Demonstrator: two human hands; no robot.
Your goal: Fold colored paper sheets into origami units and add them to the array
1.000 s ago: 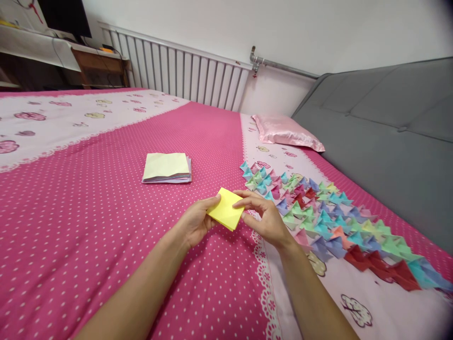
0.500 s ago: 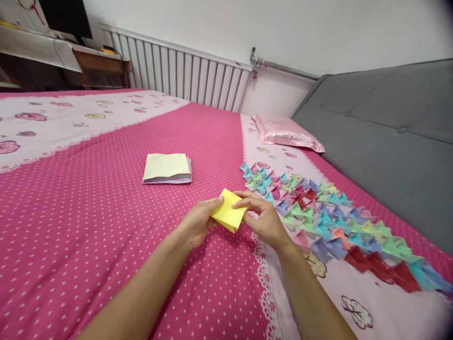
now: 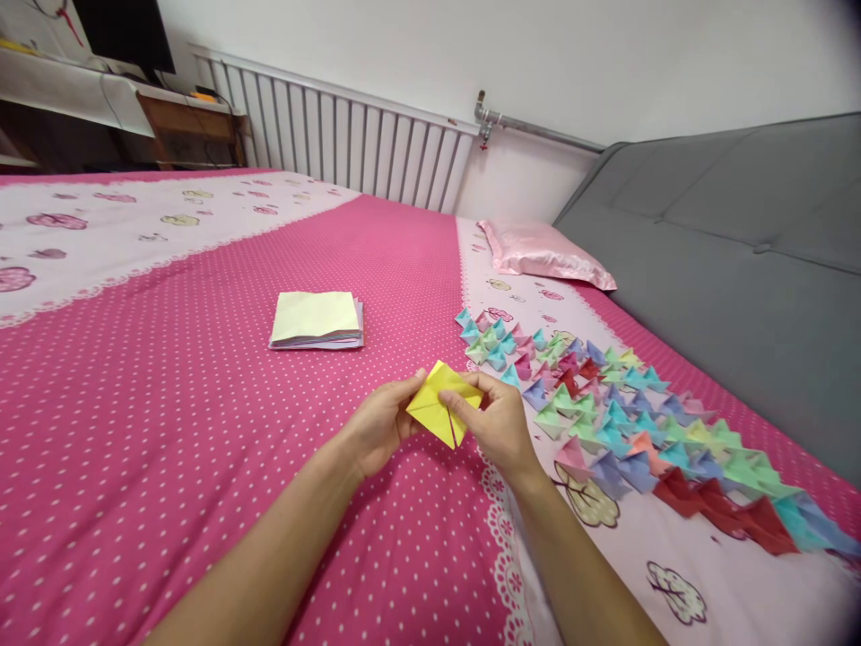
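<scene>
Between my hands, above the bed, is a folded yellow paper, squarish, with crease lines and a slit between flaps at its near edge. My left hand pinches its left corner, thumb at the edge. My right hand grips the right side, with the thumb lying on top of the paper and the fingers behind it. Right of my hands, rows of small folded paper boats in many colours lie on the bedspread. Beyond my left hand rests a stack of square paper sheets, pale yellow on top.
A pink dotted bedspread covers the bed. At the back right lie a pink pillow and a grey padded headboard. Against the wall stands a white radiator; a desk with a black monitor is at far left.
The yellow paper has been turned and now shows a face with creases and a slit. My right thumb has moved onto its top; my left hand stays at the left corner.
</scene>
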